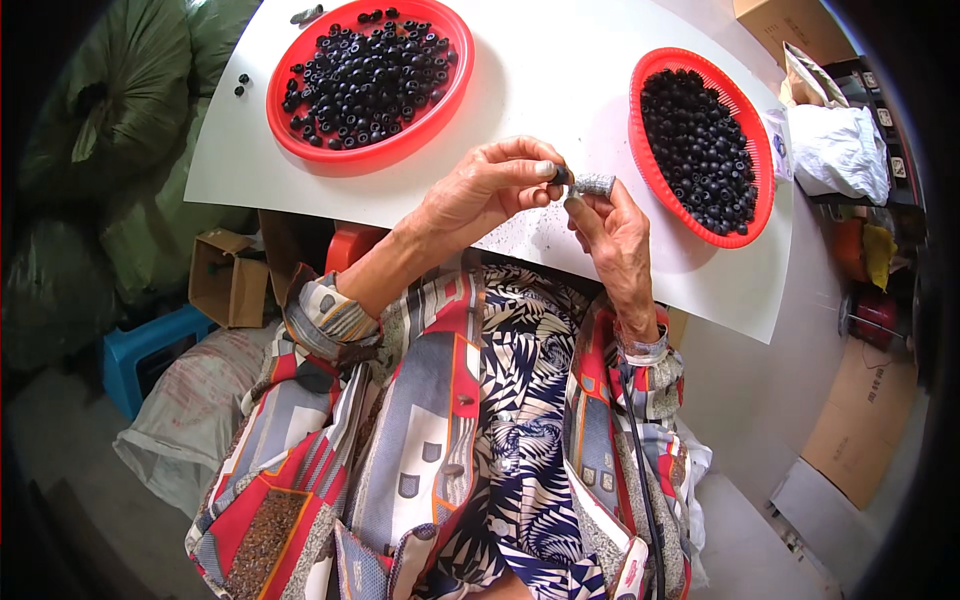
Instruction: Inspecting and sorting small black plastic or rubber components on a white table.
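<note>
Over the near edge of the white table my left hand [488, 188] pinches a small black hollow plastic part [562, 175] between thumb and fingertips. My right hand [618, 245] meets it there, its thumb and index finger closed close to the part. A grey speckled cover [596, 184] wraps my right index finger. Whatever small thing the right fingertips may grip is too hidden to name. To the far left stands a round red tray [280, 112] heaped with black hollow parts. A red slotted basket [765, 165] at the right holds many similar black parts.
Two loose black parts [241, 84] lie left of the tray, and a grey speckled roll [307, 15] is behind it. Dark crumbs dot the white table [540, 60] below my hands. Green sacks [110, 110], a blue stool [150, 350] and an open carton [228, 280] crowd the left.
</note>
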The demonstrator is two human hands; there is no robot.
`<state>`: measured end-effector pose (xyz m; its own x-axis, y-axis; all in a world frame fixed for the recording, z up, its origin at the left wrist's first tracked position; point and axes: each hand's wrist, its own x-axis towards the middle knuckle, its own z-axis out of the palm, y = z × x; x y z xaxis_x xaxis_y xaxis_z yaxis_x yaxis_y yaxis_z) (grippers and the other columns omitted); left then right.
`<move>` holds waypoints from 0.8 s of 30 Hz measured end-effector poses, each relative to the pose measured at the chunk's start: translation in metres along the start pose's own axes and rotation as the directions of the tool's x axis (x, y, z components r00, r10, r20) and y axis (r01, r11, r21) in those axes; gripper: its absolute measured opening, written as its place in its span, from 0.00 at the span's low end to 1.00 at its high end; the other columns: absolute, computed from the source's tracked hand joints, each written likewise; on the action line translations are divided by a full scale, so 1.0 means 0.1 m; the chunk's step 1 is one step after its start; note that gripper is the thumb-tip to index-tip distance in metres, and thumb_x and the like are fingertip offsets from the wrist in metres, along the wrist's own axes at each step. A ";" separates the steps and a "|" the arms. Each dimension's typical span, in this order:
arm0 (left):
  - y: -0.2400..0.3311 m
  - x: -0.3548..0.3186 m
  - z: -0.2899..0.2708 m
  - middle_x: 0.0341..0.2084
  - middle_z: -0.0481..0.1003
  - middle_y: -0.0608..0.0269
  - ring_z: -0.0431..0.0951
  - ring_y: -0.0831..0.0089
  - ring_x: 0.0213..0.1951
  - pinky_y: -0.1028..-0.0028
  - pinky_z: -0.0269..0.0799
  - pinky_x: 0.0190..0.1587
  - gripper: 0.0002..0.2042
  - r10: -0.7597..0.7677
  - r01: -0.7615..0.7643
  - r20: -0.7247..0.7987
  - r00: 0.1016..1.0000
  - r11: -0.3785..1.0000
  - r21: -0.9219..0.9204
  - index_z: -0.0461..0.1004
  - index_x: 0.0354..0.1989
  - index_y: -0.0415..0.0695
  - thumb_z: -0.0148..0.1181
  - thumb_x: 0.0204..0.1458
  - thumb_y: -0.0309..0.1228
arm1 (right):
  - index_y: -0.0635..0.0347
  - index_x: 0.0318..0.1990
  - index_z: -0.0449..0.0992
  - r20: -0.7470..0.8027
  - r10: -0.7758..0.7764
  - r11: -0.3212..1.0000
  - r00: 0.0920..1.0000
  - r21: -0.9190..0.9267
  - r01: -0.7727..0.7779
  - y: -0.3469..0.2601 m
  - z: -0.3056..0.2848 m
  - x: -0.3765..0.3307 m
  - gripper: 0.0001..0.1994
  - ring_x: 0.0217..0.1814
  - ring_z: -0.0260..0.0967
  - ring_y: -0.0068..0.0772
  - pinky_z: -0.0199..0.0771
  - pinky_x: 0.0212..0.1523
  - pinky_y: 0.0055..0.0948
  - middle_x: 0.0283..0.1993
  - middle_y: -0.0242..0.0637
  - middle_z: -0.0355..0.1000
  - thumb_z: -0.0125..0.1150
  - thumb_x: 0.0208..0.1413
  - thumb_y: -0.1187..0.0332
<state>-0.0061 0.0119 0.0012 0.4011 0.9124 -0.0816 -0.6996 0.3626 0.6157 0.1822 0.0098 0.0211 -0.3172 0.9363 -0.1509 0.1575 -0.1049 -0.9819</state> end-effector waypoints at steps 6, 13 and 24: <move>0.02 0.00 0.05 0.36 0.73 0.59 0.74 0.72 0.38 0.77 0.72 0.46 0.09 0.042 -0.041 -0.016 0.999 0.997 0.062 0.73 0.40 0.34 0.57 0.52 0.24 | 0.64 0.38 0.69 -0.010 0.001 1.000 1.000 0.000 -0.001 0.00 -0.01 0.00 0.08 0.26 0.60 0.14 0.61 0.27 0.17 0.26 0.28 0.70 0.58 0.56 0.71; 0.04 -0.02 0.07 0.39 0.72 0.57 0.75 0.70 0.40 0.75 0.73 0.49 0.11 0.036 -0.033 -0.025 0.999 0.994 0.100 0.71 0.44 0.32 0.55 0.53 0.24 | 0.64 0.39 0.69 -0.005 -0.009 1.000 1.000 -0.009 0.009 -0.03 -0.02 0.00 0.08 0.26 0.60 0.14 0.60 0.27 0.16 0.27 0.29 0.70 0.58 0.56 0.70; -0.02 0.00 -0.01 0.38 0.72 0.57 0.74 0.71 0.40 0.71 0.75 0.46 0.08 0.063 -0.066 0.027 0.998 0.993 0.098 0.72 0.41 0.34 0.53 0.55 0.24 | 0.64 0.40 0.68 -0.005 -0.009 1.000 1.000 0.008 0.009 0.03 -0.02 0.01 0.09 0.27 0.61 0.14 0.61 0.28 0.17 0.25 0.29 0.70 0.58 0.56 0.69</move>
<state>-0.0050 0.0119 -0.0006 0.3717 0.9281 -0.0214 -0.6633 0.2817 0.6933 0.1845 0.0115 0.0180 -0.3139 0.9388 -0.1416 0.1472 -0.0992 -0.9841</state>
